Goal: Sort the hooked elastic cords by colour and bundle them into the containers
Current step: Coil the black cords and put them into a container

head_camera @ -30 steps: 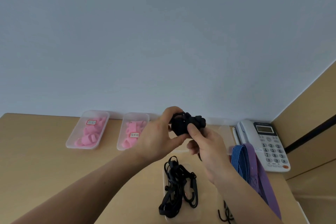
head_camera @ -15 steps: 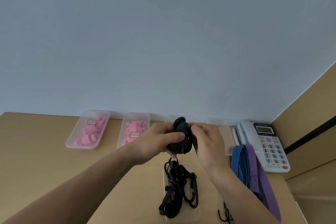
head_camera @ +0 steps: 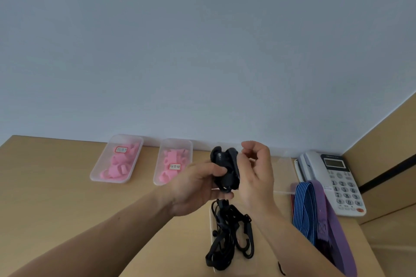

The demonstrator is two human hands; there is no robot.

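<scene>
Black cord bundle held in both hands above the desk

The coiled black cord bundle [head_camera: 225, 170] sits with its long axis roughly upright, upper end toward the wall, above the clear container [head_camera: 211, 220] of loose black hooked cords [head_camera: 227, 240] on the desk [head_camera: 56, 198]. The left hand [head_camera: 198, 189] grips it, thumb across the front and fingers curled beneath. The right hand [head_camera: 256, 175], fingers narrowly curled, pinches the bundle's right edge.

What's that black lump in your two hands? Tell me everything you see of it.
A black elastic cord wound into a tight bundle, matte and fabric-like, held upright above the wooden desk. The left hand grips its left side, thumb across it; the right hand pinches a loop at its right edge. Hooks cannot be made out.
</scene>
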